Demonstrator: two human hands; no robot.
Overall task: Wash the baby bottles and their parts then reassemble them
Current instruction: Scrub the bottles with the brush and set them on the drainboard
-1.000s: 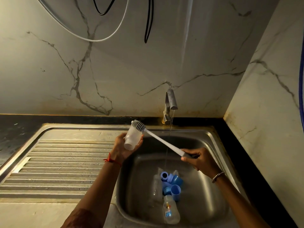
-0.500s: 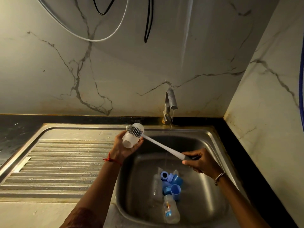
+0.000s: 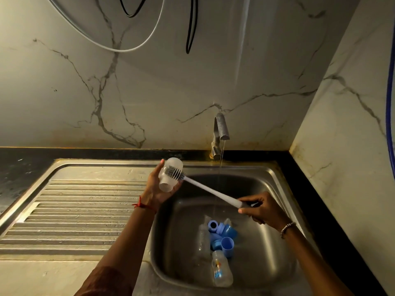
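While left hand (image 3: 157, 189) is cupping the clear bottle (image 3: 170, 176), fingers curled round it, right hand (image 3: 259, 209) is gripping the brush (image 3: 205, 189) handle, bristles against the bottle's side.

No legible text; coloured print on lying bottle (image 3: 221, 268) too blurred.

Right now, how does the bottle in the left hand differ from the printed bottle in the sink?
The held bottle is gripped by the left hand above the sink, with the brush laid across it. The printed bottle lies on its side on the sink floor, untouched. The held bottle looks plain and frosted, while the printed bottle bears a coloured picture. Both are clear plastic bottles.
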